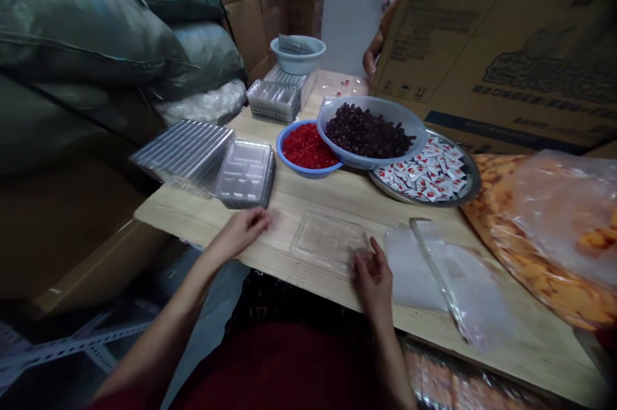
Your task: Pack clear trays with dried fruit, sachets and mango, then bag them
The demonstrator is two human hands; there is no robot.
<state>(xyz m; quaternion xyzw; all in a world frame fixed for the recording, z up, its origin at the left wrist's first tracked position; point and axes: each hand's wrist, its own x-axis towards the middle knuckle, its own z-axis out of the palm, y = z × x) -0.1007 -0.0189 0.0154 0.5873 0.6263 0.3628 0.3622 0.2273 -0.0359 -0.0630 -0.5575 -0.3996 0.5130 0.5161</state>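
A clear plastic tray (328,240) lies flat on the wooden table (173,207) in front of me. To its left is my left hand (243,230), its fingers curled together; whether they hold anything is too small to tell. My right hand (373,272) is at the tray's right end, fingers apart and partly blurred. A stack of clear compartment trays (245,172) stands just beyond my left hand. Behind the single tray are a blue bowl of red pieces (308,148), a bowl of dark pieces (369,133) and a metal dish of small white packets (429,172).
Flat plastic bags (429,268) lie right of my right hand. Ribbed clear lids (186,150), more stacked trays (274,101) and a light blue basin (297,56) stand farther left and back. Another person's hand (371,56) is beside a large cardboard box (496,50). An orange-filled bag (554,236) sits right.
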